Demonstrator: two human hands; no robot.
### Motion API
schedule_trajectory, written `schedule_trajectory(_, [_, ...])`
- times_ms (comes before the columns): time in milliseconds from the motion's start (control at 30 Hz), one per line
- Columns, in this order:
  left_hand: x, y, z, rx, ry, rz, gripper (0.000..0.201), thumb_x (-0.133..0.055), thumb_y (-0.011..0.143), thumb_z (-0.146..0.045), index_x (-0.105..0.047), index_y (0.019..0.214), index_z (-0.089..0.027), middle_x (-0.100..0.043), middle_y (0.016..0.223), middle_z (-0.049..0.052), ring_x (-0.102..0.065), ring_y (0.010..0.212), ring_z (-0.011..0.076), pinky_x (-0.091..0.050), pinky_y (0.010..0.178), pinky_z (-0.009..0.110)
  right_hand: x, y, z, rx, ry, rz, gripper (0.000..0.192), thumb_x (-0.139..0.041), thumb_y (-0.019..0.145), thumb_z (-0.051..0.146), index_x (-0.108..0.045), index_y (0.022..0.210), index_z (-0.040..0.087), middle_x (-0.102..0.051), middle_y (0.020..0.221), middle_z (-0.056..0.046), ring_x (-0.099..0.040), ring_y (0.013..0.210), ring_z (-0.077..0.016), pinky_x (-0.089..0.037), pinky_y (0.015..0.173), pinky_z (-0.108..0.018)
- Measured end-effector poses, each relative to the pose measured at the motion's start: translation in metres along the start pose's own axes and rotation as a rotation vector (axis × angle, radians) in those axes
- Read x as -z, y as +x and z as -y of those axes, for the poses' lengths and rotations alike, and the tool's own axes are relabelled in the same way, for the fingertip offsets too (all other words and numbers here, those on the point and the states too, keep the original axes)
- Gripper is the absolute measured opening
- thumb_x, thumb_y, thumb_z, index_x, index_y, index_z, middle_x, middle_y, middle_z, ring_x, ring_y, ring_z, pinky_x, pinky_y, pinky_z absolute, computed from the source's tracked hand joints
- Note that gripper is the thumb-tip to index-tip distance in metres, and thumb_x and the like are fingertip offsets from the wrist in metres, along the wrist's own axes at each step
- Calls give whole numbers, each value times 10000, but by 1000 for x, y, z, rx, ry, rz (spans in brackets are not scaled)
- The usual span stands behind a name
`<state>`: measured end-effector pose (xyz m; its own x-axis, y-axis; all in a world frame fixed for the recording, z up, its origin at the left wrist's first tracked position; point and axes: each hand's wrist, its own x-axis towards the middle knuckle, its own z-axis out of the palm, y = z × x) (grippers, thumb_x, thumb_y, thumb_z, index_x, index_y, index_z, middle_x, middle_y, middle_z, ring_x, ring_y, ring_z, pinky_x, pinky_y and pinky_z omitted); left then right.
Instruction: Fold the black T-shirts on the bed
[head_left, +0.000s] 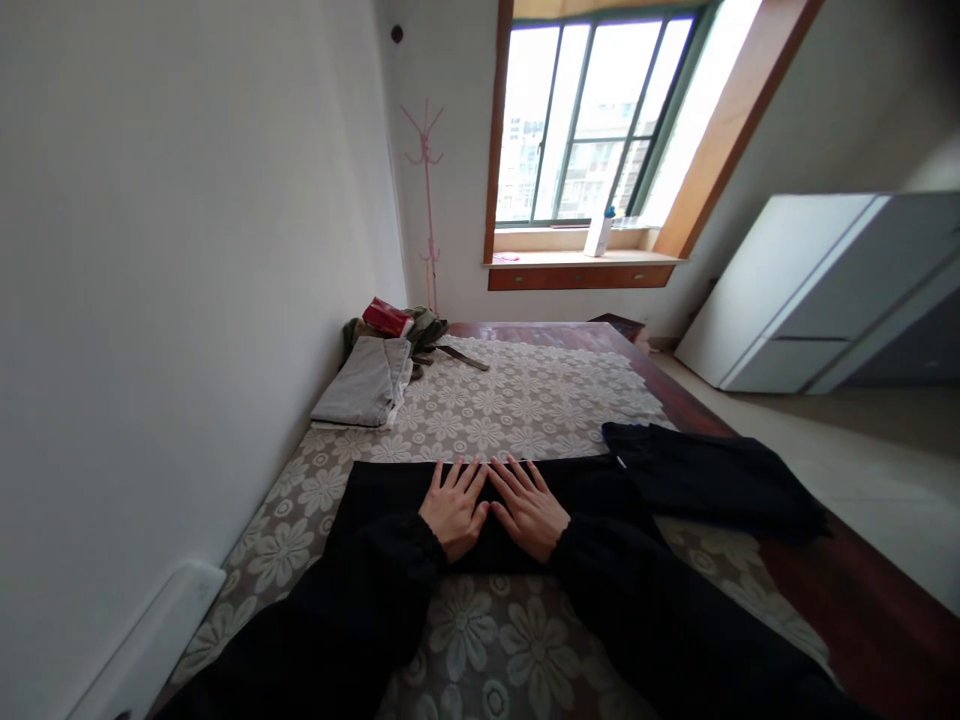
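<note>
A black folded garment [585, 480] lies flat across the floral lace tablecloth [540, 630]; its exact kind I cannot make out. My left hand [456, 508] rests palm down on the middle of the cloth, fingers stretched toward its far edge. Beside it, my right hand [528, 508] is also pressed flat, with the fingers spread and the thumb close to the left thumb. Neither hand grasps anything. Black sleeves cover both forearms and hide part of the garment. To the right sits another folded dark garment [720, 480], which meets the first one's right end.
A folded grey garment [364, 382] lies at the far left by the wall, with a red item [387, 317] and a green strapped bag-like thing behind it. White wall borders the left side. Beyond the table stand a pink coat rack [427, 200] and a white refrigerator-like cabinet [795, 290].
</note>
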<state>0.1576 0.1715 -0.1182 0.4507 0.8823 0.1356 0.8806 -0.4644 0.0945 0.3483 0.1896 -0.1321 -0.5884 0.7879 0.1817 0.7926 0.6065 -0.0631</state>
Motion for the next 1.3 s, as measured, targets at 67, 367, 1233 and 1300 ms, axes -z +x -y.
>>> schedule_trajectory(67, [-11,-1,5,-17,-4,-8,621,-315,1033,-471,-286,1590,-198,-300,1652,70,-220,1521,302,-178,1220,590,-9,-2,-4,-20,-1,0,582,-367,1027,376,-353,1576,183,-304,1641,-63,-203,1520,-303,-156,1221,-549])
schedule_trajectory(367, [-21,-2,15,-51,-43,-36,626,-303,1048,-483,-186,1612,-236,-224,1676,28,-165,1540,292,-151,1232,586,-21,-6,-11,-6,-25,-48,603,-367,1043,414,-275,1603,213,-247,1659,-28,-147,1538,-270,-145,1236,-524])
schedule_trajectory(1233, [-90,23,62,-209,274,-335,682,-380,1046,-471,-13,1600,-318,-470,1557,17,-448,1406,247,-281,1187,432,-81,12,-61,260,-304,-442,738,-456,983,607,-216,1616,314,-581,1453,-25,-606,1215,-268,-389,1056,-392])
schedule_trajectory(1300, [-95,25,62,-193,298,-354,595,-350,1065,-409,-76,1591,-364,-526,1513,-14,-492,1373,217,-296,1181,403,-78,14,-66,310,-400,-515,619,-436,1010,559,-339,1578,333,-620,1412,8,-634,1165,-228,-420,1006,-345])
